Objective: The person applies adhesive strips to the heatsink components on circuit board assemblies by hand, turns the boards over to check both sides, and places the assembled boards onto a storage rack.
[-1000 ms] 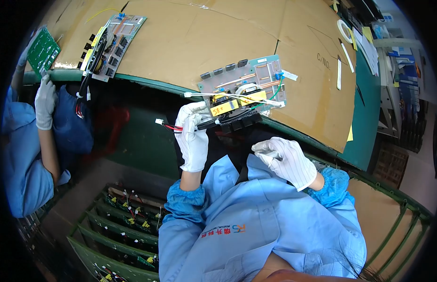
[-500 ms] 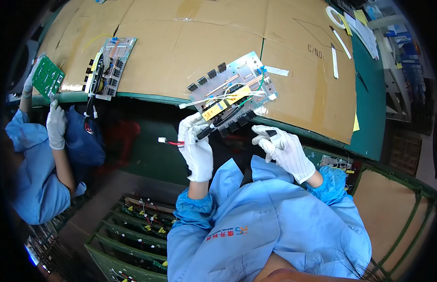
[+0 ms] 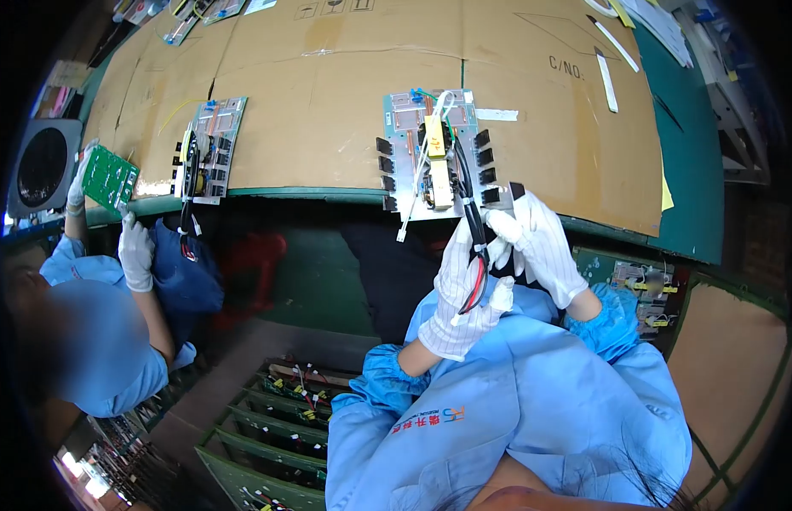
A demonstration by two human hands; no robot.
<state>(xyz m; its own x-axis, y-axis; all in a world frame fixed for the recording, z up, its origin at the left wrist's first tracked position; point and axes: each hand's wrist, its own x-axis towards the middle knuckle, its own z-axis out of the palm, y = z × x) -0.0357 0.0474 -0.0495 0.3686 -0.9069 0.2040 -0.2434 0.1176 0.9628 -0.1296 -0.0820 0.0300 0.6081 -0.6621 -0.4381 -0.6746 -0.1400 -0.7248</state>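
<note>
Left hand (image 3: 453,289) grips cable bundle (image 3: 474,226), right hand (image 3: 539,247) curls alongside, hold unclear; light pull best spares circuit board (image 3: 406,175).

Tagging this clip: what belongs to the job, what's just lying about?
Job, apparently:
centre circuit board
black cables across left hand
small grey piece at right hand, unclear what

Lying about, seemingly:
white strips
papers
second board, perhaps someone else's

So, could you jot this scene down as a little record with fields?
Board: on cardboard, at the near edge
Left hand: black cables running over it
Right hand: close by, gripping a small dark-tipped piece, kind unclear
Second board: on the cardboard, farther left
Co-worker: at left, holding a green board
</note>
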